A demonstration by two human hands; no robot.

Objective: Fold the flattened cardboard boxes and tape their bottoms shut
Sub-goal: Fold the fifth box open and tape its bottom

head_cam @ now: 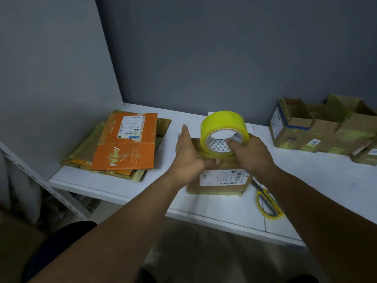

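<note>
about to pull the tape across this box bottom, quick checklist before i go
1. Tape roll held: ok, the right hand has its grip on it, fingers through the core, and the roll stands on the box.
2. Tape end pinned: cannot tell; the left hand lies open, thumb pressing the box top beside the roll.
3. Flaps closed flat: cannot tell, the hands cover the seam.
4. Scissors nearby: ok, on the table right of the box.
5. Box seated flat: ok.
</note>
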